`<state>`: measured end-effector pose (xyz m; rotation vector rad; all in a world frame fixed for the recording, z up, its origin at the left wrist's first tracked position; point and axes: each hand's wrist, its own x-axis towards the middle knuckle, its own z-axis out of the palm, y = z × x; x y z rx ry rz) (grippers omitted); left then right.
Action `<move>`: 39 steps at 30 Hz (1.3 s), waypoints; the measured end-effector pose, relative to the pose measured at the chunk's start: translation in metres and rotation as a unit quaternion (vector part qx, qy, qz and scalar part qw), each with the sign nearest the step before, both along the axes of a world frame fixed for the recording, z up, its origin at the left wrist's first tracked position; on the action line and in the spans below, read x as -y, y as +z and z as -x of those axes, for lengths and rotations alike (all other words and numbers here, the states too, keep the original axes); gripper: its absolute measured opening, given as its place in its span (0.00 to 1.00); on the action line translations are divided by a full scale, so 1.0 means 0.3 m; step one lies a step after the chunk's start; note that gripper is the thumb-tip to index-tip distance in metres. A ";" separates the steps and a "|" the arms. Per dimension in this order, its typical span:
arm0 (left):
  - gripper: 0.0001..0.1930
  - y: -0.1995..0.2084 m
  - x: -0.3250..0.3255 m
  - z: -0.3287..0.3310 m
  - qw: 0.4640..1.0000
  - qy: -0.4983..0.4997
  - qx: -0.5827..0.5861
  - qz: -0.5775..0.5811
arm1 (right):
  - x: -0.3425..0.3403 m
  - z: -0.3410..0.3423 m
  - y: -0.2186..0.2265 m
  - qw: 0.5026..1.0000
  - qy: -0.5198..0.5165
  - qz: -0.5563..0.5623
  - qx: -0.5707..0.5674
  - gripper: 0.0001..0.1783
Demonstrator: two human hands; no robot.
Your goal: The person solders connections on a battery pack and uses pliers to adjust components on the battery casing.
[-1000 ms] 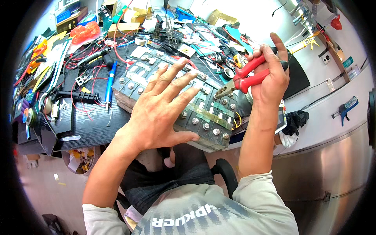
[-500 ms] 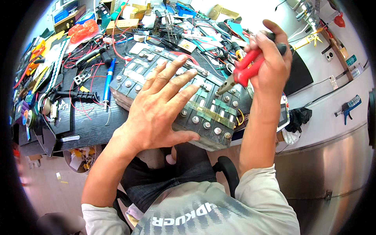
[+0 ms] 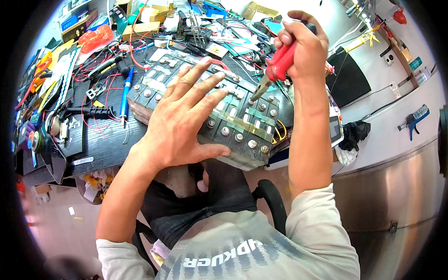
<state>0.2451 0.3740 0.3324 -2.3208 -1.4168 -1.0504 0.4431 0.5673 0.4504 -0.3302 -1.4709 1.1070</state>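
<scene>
A dark, blocky battery pack (image 3: pixel 239 156) lies at an angle across the near edge of the bench, its top lined with rows of metal bolt terminals (image 3: pixel 225 131) and strips of greenish tape (image 3: pixel 262 132). My left hand (image 3: pixel 175 123) lies over the middle of the pack with its fingers spread, and the thumb reaches to the near edge. Red-handled pliers (image 3: pixel 281 65) are gripped in my right hand (image 3: pixel 306 46) above the far right part. Their jaws point down to a terminal there; whether they clamp it is too small to tell.
Tangled wires, tools and scraps crowd the black bench (image 3: pixel 105 154) behind and left of the pack. A blue pen-shaped tool (image 3: pixel 126 95) lies beside its left end. A bin (image 3: pixel 93 189) stands under the bench edge, and a chair armrest (image 3: pixel 270 205) is below the pack.
The pliers have become more upright and their handles look closer together. My right hand has shifted up and left. My left hand keeps its place on the pack; the whole view has slid slightly.
</scene>
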 end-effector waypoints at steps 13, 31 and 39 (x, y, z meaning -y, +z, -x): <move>0.53 0.011 0.011 -0.002 1.000 0.008 -0.014 0.009 | 0.056 -0.061 -0.017 0.999 -0.014 0.005 0.041 0.34; 0.52 0.001 0.003 -0.007 1.000 0.001 -0.010 -0.001 | 0.146 -0.052 -0.076 0.999 0.014 0.013 -0.026 0.28; 0.51 0.020 0.005 -0.010 1.000 -0.005 -0.001 -0.004 | 0.179 -0.031 -0.055 0.999 0.024 0.006 -0.025 0.14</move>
